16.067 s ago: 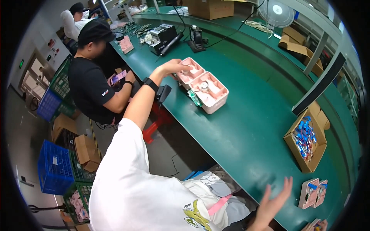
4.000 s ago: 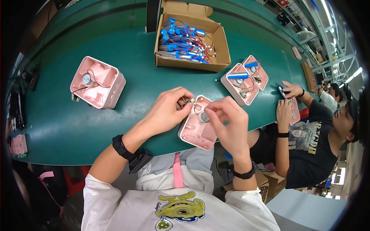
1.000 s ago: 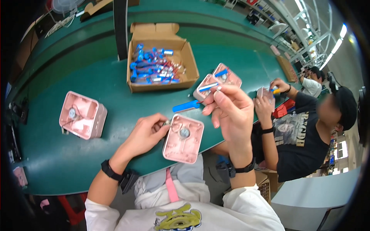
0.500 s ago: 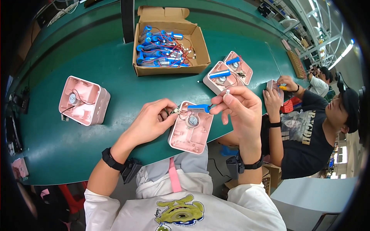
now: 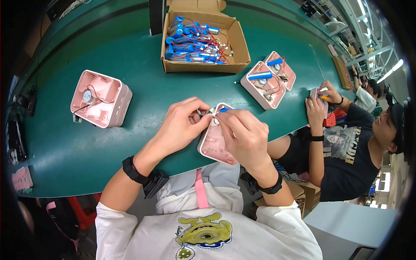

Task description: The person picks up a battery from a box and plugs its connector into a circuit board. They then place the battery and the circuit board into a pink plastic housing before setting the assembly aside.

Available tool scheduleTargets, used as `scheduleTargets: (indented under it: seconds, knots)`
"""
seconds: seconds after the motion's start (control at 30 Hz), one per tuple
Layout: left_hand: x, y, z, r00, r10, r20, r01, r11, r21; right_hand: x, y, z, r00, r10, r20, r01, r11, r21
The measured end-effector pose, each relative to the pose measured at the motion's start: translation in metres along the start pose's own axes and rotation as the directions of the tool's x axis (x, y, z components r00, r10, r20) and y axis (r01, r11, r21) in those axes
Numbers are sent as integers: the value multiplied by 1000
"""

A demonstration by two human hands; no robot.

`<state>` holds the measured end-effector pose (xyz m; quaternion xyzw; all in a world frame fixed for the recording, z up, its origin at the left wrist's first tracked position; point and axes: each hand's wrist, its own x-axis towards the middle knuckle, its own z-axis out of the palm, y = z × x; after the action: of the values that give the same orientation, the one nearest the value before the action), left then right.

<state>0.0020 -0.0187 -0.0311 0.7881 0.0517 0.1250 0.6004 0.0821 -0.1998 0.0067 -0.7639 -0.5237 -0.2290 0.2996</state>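
Before me on the green table a pink plastic housing (image 5: pixel 211 146) lies open side up. My left hand (image 5: pixel 182 121) pinches a small green circuit board (image 5: pixel 210 111) at the housing's far left corner. From the right, my right hand (image 5: pixel 246 135) reaches across the housing, its fingertips closed at the board on the battery lead's white plug, mostly hidden by the fingers. Part of a blue cylindrical battery (image 5: pixel 224 110) shows just beyond those fingers. My right hand covers much of the housing's inside, including most of the round silver part.
A cardboard box (image 5: pixel 208 66) of blue batteries with red and black wires stands at the back. Another pink housing (image 5: pixel 122 104) sits at the left; an open pair (image 5: pixel 274 102) with batteries lies right. Farther right, a co-worker's hands (image 5: pixel 318 105) work on a pink part.
My right hand has brought the white plug leftward and down to the circuit board, turning over the housing. My left hand keeps its pinch on the board. The whole view has shifted slightly.
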Motion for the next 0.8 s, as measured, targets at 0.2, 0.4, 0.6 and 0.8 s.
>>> scheduleTargets:
  seconds: [0.2, 0.4, 0.6, 0.8]
  knots:
    - [-3, -2, 2, 990, 129, -53, -127, 991, 40, -3, 1, 7, 999, -29, 24, 31, 997, -68]
    - [-3, -1, 2, 979, 190, -76, -184, 980, 82, -11, 6, 11, 992, -120, 39, 124, 986, -114]
    - [-2, -1, -2, 955, 295, -40, -289, 950, 120, -10, 12, 12, 976, -214, 24, 216, 970, -109]
    - [0, -7, 1, 906, 424, -19, -413, 891, 191, -12, 20, 15, 965, -261, 26, 262, 962, -76]
